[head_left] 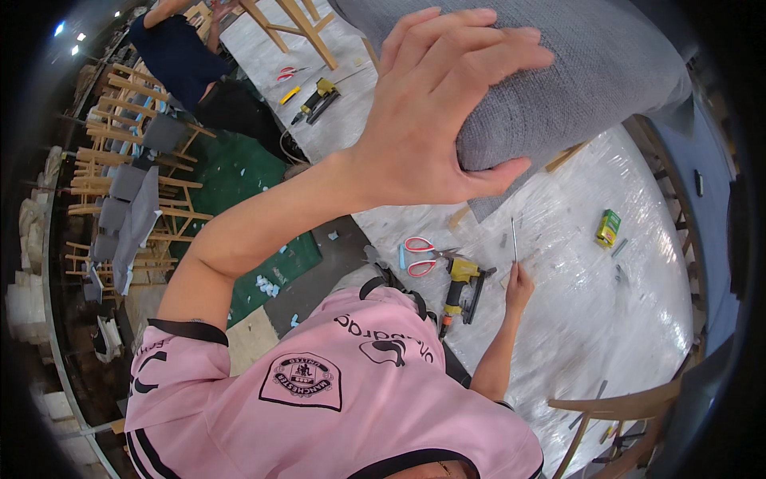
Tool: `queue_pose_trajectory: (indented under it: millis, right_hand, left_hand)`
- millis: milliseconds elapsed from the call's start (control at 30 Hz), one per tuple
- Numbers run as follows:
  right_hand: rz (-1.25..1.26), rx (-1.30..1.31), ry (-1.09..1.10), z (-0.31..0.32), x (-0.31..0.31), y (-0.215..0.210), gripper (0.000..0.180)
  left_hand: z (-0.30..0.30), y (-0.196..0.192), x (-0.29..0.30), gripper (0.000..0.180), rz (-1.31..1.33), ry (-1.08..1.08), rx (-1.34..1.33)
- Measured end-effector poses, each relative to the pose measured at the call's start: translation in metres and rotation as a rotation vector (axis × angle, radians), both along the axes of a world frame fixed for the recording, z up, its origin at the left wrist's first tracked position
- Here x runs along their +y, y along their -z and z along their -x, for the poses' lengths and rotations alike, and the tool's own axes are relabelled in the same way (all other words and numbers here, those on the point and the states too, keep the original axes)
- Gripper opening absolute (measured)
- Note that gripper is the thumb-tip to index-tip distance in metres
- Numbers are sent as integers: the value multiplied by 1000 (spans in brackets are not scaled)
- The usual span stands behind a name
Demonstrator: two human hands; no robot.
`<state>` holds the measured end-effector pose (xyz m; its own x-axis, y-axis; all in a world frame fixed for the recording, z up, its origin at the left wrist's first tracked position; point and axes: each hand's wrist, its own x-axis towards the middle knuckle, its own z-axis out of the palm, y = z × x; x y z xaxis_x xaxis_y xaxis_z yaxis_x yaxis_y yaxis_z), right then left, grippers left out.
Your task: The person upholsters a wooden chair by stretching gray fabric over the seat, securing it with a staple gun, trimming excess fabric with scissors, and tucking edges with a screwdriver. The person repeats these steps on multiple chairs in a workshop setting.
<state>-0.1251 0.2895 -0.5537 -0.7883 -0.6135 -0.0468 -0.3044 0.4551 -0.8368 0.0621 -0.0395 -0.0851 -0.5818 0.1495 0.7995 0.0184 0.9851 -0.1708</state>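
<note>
My left hand (447, 104) reaches up and is wrapped round the rounded edge of a grey fabric-covered chair part (582, 80), thumb below and fingers over the top. The grey piece is raised close in front of me, and part of it runs out of view. Lower down, near the table, my right hand (519, 289) is closed round a slim metal rod-like tool (514, 238) pointing up; its handle is hidden in my fingers. Beside my right hand lies a yellow-and-black staple gun (461, 281). Scissors with red-and-white handles (420, 257) rest next to it.
The table (638, 311) is wrapped in clear film. On it lie a green-and-yellow box (609, 228), a second staple gun (321, 100), more scissors (288, 73) and a yellow cutter (290, 96). A co-worker (179, 60) stands far left. Wooden chairs (128, 191) are stacked left.
</note>
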Motion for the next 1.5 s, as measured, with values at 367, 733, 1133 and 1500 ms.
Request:
queue_pose_trajectory:
  millis: [367,733,1133,1500]
  right_hand:
    - [959,-670,-721,-69,-148,-294,52]
    - [886,-590,-422,-110,-168,-336,57]
    - [982,-414,-463,-109,-167,-317,56]
    - [950,-499,-493,-99,-174,-318,61]
  left_hand:
    - [-9,-14,31,104,-284,-22,-123]
    - [-28,122,72,55,-1533,140,526]
    - [-25,117,70,45,-1630,477,365]
    - [-42,93,4,63,-919,119,419]
